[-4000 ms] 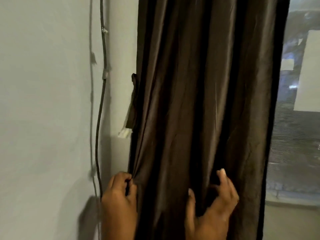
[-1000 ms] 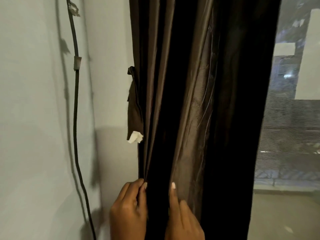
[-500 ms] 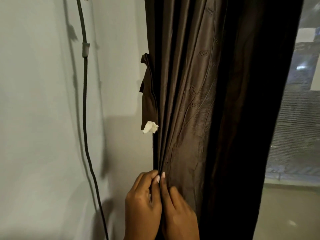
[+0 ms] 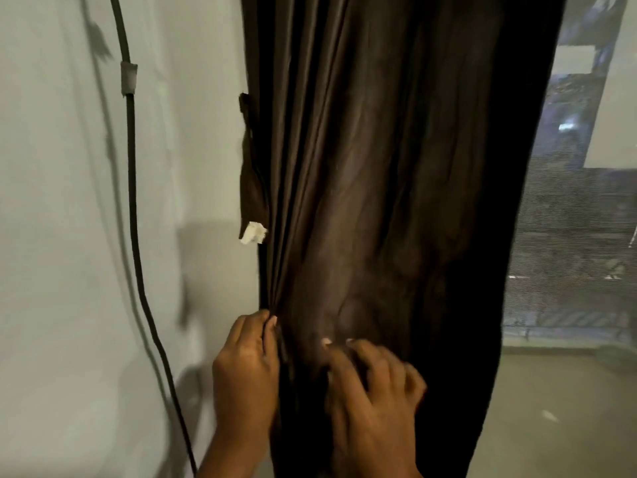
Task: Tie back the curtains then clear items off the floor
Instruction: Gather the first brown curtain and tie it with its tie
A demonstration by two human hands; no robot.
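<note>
Rightward now, the right hand (image 4: 374, 391) spreads on the curtain (image 4: 379, 167) — left hand (image 4: 246, 367) grip pinches its edge.

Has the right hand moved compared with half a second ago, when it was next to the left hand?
Yes. The right hand has moved rightward across the curtain, away from the left hand pinching the curtain's edge near the wall.

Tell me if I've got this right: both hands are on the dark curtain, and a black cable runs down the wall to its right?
Not quite. In the head view the black cable runs down the wall to the left of the dark curtain, not its right. The left hand and right hand are indeed on the curtain.
</note>
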